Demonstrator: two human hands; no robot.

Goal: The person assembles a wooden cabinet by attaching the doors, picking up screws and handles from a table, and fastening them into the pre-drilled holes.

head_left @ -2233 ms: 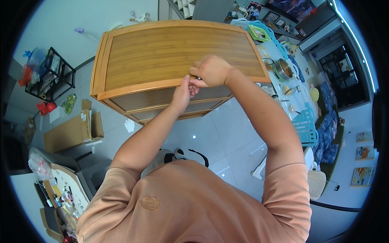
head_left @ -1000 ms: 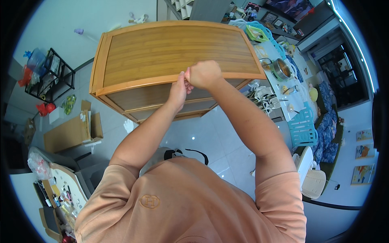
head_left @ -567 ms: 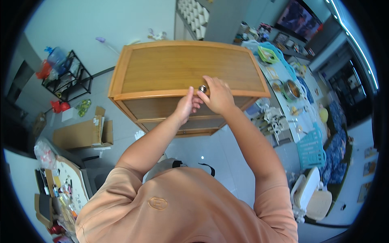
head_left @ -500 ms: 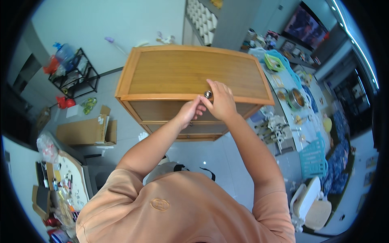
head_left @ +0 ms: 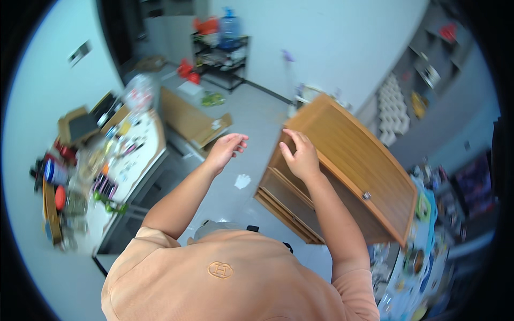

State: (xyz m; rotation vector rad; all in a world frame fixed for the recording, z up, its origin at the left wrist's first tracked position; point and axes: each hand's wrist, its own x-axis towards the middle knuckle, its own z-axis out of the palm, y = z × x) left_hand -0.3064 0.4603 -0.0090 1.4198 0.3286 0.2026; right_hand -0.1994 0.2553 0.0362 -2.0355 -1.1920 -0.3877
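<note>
Passage over floor (head_left: 256, 120) lies between cluttered surface (head_left: 151, 134) and wooden cabinet (head_left: 348, 152); cardboard (head_left: 190, 119) narrows it; metal piece (head_left: 367, 196) obstructs cabinet top.

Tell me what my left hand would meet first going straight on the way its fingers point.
Your left hand would probably meet your right hand first; depth is unclear, so it might instead reach the wooden cabinet.

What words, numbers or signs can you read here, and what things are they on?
Shirt: a stitched emblem on the chest; I won't spell out its lettering.
Tub on the white table: any label is too blurred to read.
Cabinet: no writing that I can see.
</note>
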